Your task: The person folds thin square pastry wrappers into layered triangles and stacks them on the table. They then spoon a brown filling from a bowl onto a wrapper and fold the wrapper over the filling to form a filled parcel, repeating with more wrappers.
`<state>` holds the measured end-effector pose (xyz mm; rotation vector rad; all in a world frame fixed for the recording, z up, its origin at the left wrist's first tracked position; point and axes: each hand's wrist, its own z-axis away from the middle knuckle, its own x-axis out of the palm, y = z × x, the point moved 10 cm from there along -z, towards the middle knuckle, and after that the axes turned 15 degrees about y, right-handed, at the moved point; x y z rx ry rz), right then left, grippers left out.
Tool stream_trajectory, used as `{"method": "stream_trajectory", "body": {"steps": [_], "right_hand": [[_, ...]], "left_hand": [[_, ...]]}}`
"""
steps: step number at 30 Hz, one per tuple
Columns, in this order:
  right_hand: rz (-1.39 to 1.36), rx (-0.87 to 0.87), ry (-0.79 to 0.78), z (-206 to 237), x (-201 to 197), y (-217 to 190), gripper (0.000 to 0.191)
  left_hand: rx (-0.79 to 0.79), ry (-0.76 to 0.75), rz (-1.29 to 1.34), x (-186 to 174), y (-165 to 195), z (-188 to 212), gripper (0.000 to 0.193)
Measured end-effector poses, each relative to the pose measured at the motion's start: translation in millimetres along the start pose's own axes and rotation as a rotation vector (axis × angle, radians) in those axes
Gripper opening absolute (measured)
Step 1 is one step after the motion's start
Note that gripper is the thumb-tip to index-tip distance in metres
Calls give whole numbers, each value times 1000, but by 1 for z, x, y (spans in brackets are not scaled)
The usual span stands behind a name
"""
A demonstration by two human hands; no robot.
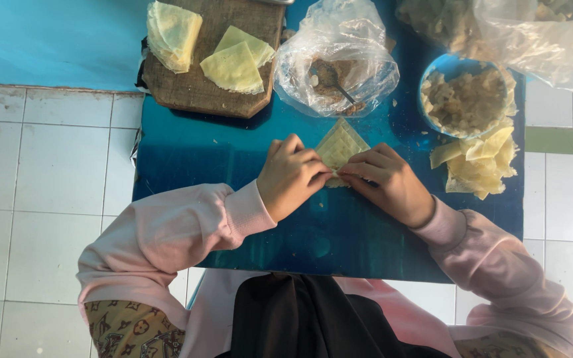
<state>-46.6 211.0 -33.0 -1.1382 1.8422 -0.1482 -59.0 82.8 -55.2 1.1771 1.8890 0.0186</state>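
Head view, centre of frame: left hand [291, 176] and right hand [387, 182] fingers pinching a half-folded pastry wrapper [339, 146] on the blue tabletop [187, 159], finished folded pieces [479, 162] piled right, unused wrappers [233, 59] upper left.

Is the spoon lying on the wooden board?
No: the spoon sits inside the clear plastic bag beside the wooden board, which carries only folded yellow wrappers.
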Motion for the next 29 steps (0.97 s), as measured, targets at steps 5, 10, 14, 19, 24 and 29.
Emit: {"method": "stream_trajectory", "body": {"steps": [5, 10, 14, 19, 24, 29], "right_hand": [[-14, 63, -122, -11, 4, 14, 20], [-9, 294, -224, -18, 11, 43, 16], [-4, 481, -291, -12, 18, 58, 16], [-73, 385, -156, -14, 13, 49, 13], [2, 171, -75, -13, 5, 32, 14], [80, 74, -92, -13, 3, 23, 20]], "left_hand": [[-227, -88, 68, 11, -29, -8, 15], [-289, -163, 68, 18, -38, -15, 18], [-287, -169, 57, 16, -35, -16, 17], [-138, -52, 51, 1, -22, -19, 14], [67, 43, -59, -8, 3, -15, 12], [79, 0, -95, 3, -1, -13, 15]]}}
